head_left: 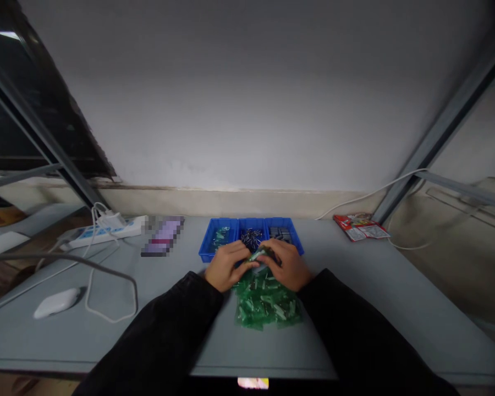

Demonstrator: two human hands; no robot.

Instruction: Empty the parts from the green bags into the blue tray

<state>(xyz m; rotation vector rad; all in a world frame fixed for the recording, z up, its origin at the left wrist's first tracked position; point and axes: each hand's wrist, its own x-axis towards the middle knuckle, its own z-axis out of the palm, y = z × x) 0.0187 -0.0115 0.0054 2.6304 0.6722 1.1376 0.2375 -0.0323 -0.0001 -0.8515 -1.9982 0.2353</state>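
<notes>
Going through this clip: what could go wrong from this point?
The small green piece between the left hand and right hand might slip into the blue three-compartment tray below and mix with the dark pins. The sleeves might also brush the loose green pile and scatter it.

We could not make out the blurred flat purple object (163, 236) left of the blue plastic three-compartment tray (204, 248). Fingers (241, 254) mostly hid the small green piece (258, 254) at the tray's front edge, and the tiny dark parts (251, 237) in its middle compartment were too small to identify.
</notes>
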